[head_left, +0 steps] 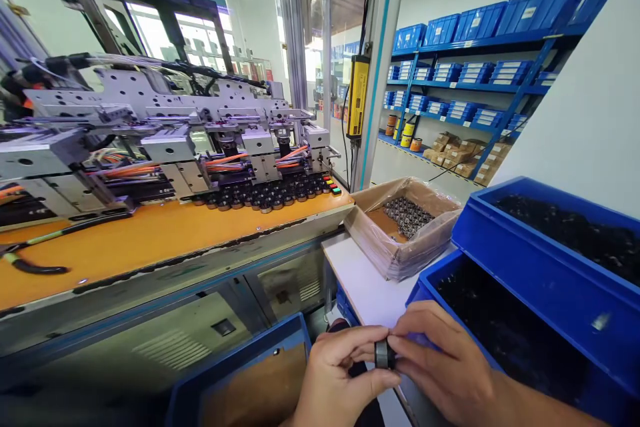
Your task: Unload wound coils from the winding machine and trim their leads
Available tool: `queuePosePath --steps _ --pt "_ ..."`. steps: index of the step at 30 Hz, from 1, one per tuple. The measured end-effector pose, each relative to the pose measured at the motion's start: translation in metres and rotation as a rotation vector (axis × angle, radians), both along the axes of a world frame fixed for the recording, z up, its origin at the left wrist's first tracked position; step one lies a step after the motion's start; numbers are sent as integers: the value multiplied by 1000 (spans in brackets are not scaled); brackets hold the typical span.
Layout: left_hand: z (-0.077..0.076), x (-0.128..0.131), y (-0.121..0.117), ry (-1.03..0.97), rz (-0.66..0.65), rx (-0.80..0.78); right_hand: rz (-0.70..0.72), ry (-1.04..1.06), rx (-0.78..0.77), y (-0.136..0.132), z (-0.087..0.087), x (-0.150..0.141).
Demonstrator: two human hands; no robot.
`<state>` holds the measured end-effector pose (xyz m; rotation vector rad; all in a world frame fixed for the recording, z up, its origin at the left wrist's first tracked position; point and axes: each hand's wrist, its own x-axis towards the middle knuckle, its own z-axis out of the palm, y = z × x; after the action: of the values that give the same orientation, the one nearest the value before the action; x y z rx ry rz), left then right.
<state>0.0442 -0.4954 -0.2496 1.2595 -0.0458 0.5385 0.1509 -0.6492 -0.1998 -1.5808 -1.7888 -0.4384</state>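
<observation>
Between my two hands sits a small dark ring-shaped part (383,353) with a greyish metal band. My left hand (340,367) pinches it from the left, thumb below and fingers above. From the other side my right hand (440,353) grips the same part with its fingertips, which hide its right end. Both hands are held over the corner of the white table (357,273), in front of the blue bins. Many similar dark round parts (270,197) stand grouped on the orange bench (165,233).
A plastic-lined cardboard box (400,257) holds small metal parts. Blue bins (550,280) with black parts stand at right. Below left is another blue bin (240,373) with cardboard inside. A machine with metal fixtures (170,147) lines the bench, beside a yellow sensor bar (359,97).
</observation>
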Motion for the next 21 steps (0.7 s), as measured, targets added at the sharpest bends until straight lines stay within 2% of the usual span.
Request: queuePosePath --steps 10,15,19,21 --pt "7 -1 5 139 -73 -76 -26 -109 -11 0 -4 1" --pt "0 -3 5 207 -120 -82 -73 -162 -13 2 -6 0" --pt "-2 -10 10 282 25 -67 -44 -253 -3 5 -12 1" --pt "0 -11 13 309 51 -28 -37 -279 2 5 -13 3"
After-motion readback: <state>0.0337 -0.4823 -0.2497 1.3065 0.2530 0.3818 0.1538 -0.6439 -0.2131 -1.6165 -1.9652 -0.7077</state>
